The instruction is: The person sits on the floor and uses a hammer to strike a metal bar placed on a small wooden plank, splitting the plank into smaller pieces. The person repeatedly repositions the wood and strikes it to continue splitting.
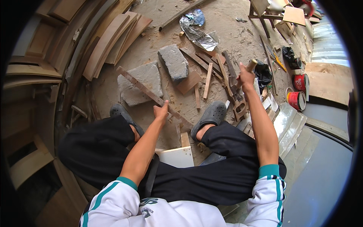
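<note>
My left hand [161, 111] is closed round a long wooden strip [138, 85], which slants from over the flat stone block down toward my right foot. A second, darker-topped stone block [173, 62] lies just beyond. Off to the right, my right hand [246, 78] is raised and closed on a light wooden handle [252, 64] that sticks out above the fist. What the handle belongs to is mostly hidden by the hand. Below that hand lies a handsaw [239, 108] with a wooden grip. The flat stone block [140, 84] sits partly under the strip.
Wooden offcuts [208, 80] are scattered ahead of my feet. Curved boards [107, 45] and shelving line the left. Crumpled plastic [198, 32] lies farther off. Red cans [296, 99], a black bag [263, 73] and a yellow-handled tool [280, 62] are at right.
</note>
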A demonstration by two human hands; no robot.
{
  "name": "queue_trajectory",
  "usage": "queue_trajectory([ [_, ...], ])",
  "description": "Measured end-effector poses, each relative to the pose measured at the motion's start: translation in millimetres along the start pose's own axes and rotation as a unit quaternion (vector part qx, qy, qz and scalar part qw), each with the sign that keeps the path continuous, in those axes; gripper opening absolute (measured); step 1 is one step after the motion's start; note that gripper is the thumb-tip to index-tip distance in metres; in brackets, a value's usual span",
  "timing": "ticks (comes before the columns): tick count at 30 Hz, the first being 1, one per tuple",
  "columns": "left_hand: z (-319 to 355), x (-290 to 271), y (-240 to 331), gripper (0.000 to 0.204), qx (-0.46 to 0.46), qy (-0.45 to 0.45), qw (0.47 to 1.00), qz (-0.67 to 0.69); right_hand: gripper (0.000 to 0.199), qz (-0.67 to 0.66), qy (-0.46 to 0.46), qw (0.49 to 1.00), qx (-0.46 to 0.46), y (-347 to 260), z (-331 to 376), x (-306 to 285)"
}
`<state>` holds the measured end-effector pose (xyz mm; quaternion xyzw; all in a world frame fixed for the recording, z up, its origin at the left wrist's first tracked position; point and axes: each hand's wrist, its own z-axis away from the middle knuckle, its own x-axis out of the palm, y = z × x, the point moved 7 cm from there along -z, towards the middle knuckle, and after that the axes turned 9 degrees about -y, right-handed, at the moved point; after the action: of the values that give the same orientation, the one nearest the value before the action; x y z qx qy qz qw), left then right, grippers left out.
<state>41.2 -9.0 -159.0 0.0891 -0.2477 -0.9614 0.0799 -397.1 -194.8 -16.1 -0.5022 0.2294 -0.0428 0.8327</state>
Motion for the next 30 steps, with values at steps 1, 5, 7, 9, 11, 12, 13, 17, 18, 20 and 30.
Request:
queue_trajectory([
  [1,-6,-2,-3,0.074,0.013,0.035,0.999,-0.024,0.041,0.015,-0.024,1.000,0.006,2,12,10],
  [5,-6,12,-21,0.069,0.007,0.021,1.000,0.019,0.049,0.039,-0.112,0.993,-0.011,1,65,37],
  [7,6,21,-13,0.062,-0.002,-0.014,0.999,0.030,0.045,0.067,-0.151,0.985,-0.059,6,85,47],
  [9,3,23,-9,0.054,0.015,-0.032,0.999,0.007,0.040,0.069,-0.192,0.969,-0.139,12,93,60],
  [11,-22,0,-24,0.054,0.042,0.000,0.998,-0.036,0.036,0.067,-0.232,0.954,-0.179,11,112,89],
  [12,-33,-9,-31,0.054,0.056,0.017,0.997,-0.056,0.036,0.116,-0.265,0.942,-0.172,10,121,104],
  [13,-35,-4,-33,0.049,0.086,0.008,0.996,-0.021,0.036,0.102,-0.272,0.940,-0.181,20,123,107],
  [17,-13,11,-26,0.038,0.146,-0.044,0.983,0.098,0.038,0.098,-0.267,0.935,-0.211,50,139,119],
  [18,-2,13,-20,0.035,0.158,-0.055,0.978,0.127,0.036,0.128,-0.264,0.939,-0.179,59,144,119],
  [20,10,8,-7,0.033,0.173,-0.082,0.965,0.181,0.033,0.185,-0.260,0.940,-0.121,72,153,123],
  [30,60,-27,106,0.059,0.211,-0.276,0.830,0.436,0.047,0.063,-0.402,0.912,0.054,101,172,126],
])
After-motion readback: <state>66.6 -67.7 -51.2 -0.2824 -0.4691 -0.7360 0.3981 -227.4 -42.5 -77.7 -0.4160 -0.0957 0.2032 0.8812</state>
